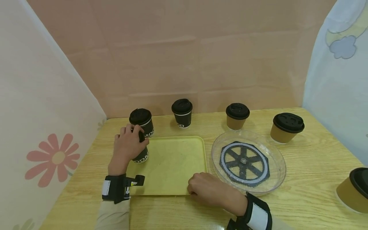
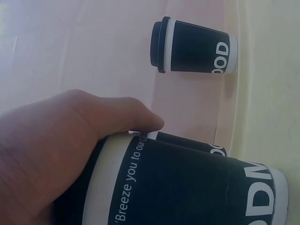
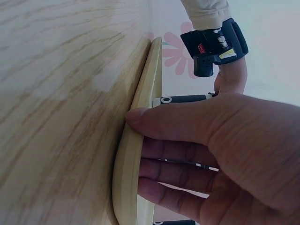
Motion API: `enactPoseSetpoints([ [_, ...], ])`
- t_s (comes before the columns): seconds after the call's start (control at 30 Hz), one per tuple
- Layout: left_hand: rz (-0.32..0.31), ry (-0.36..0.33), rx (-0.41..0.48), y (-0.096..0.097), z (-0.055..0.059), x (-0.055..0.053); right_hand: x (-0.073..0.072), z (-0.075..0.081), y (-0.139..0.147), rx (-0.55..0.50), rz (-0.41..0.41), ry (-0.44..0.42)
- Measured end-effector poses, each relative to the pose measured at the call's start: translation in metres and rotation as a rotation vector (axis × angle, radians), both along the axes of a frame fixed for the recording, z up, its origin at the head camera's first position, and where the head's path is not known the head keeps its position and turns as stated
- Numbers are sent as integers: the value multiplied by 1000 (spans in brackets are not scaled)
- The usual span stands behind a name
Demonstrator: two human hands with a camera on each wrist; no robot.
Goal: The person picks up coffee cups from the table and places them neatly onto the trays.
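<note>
My left hand (image 1: 126, 143) grips a black paper cup (image 1: 141, 156) from above, near its dark lid. The cup stands upright over the left part of a yellow tray (image 1: 175, 166); white lettering shows on its side. In the left wrist view the thumb lies along the upper side of this cup (image 2: 197, 187), just below the lid. At the tray's front right corner, my right hand (image 1: 208, 188) holds the edge. The right wrist view shows the thumb on the outside of the tray rim (image 3: 126, 178) and the fingers on its inner side.
Behind the tray stand two lidded black cups, one at the left (image 1: 148, 128) and one mid-back (image 1: 182, 117). A clear round dish (image 1: 283, 175) with a dark wheel-like pattern lies right of the tray. Brown lidded cups stand behind it (image 1: 235, 123), beside it (image 1: 280, 134) and far right (image 1: 349, 193).
</note>
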State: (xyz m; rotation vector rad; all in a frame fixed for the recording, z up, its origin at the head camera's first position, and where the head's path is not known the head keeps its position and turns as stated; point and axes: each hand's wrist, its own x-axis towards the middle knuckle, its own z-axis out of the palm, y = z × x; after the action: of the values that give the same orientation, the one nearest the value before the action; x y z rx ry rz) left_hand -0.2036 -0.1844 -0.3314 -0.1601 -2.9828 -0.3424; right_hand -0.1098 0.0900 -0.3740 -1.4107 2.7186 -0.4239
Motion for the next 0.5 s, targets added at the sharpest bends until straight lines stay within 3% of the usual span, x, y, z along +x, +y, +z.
enactPoseSetpoints([
  [0.23,-3,-18,2,1,0,1,1,-1,0,7,-3,4],
  [0.5,-1,13,-6,1,0,1,-1,-2,0,7,-9,19],
])
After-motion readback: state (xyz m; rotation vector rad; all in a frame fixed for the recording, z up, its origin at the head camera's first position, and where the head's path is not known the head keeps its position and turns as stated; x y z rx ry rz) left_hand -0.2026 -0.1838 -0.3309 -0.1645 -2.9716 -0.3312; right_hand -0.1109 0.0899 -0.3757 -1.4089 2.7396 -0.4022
